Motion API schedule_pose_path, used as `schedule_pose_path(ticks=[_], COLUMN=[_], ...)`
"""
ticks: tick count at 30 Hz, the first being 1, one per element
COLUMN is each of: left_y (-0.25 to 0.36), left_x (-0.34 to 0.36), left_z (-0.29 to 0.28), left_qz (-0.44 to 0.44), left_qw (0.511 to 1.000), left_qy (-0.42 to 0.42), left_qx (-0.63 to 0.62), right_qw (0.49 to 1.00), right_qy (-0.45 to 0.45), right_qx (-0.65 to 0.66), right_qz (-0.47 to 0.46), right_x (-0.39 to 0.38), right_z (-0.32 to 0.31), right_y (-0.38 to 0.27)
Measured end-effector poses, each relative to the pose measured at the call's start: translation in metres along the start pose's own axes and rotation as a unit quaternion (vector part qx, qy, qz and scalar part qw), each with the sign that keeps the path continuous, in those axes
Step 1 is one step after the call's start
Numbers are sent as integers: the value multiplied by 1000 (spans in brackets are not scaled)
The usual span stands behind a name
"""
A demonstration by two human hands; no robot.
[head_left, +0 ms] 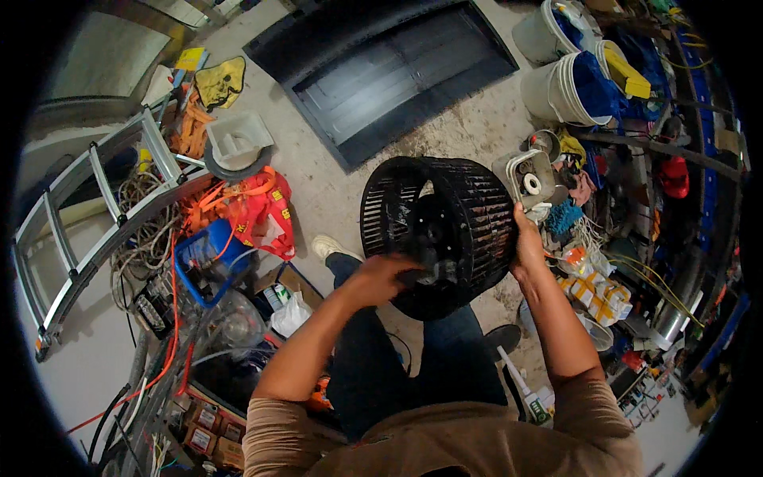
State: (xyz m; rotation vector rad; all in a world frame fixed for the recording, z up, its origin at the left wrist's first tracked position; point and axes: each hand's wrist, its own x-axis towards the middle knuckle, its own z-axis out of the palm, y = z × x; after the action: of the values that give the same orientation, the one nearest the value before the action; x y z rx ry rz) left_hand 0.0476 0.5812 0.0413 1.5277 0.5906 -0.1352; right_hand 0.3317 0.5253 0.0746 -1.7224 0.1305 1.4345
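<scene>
A black blower wheel, a slatted drum with an open end and a hub inside, is held up tilted in front of my legs. Its slats carry pale, dusty streaks. My right hand grips the drum's right side, with the thumb along the edge. At the drum's open end, my left hand reaches in toward the hub. Motion smears its fingers, and a greyish blur beside them is too unclear to name.
A large black panel lies on the floor ahead. White buckets stand at the far right, above cluttered shelves. On the left are an aluminium ladder, a red bag, a blue crate and tangled cords. A caulking tube lies near my right leg.
</scene>
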Motion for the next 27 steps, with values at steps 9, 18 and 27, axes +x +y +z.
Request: schedule_pose_path(ticks=[9,18,27], left_y=[10,70,87], left_x=[13,-57,-151], left_z=[-14,-32,-82], left_qz=[100,-43,26], left_qw=[921,768,781], left_qy=[343,153,243], left_qx=[152,-621,-574], right_qw=[998,932,816], right_qy=[-35,14,8], right_qx=[41,-173,-344], right_qz=[-23,-317,-464], right_x=[-27,-68,-153], right_z=[38,62,154], right_y=[-14,-30,-75])
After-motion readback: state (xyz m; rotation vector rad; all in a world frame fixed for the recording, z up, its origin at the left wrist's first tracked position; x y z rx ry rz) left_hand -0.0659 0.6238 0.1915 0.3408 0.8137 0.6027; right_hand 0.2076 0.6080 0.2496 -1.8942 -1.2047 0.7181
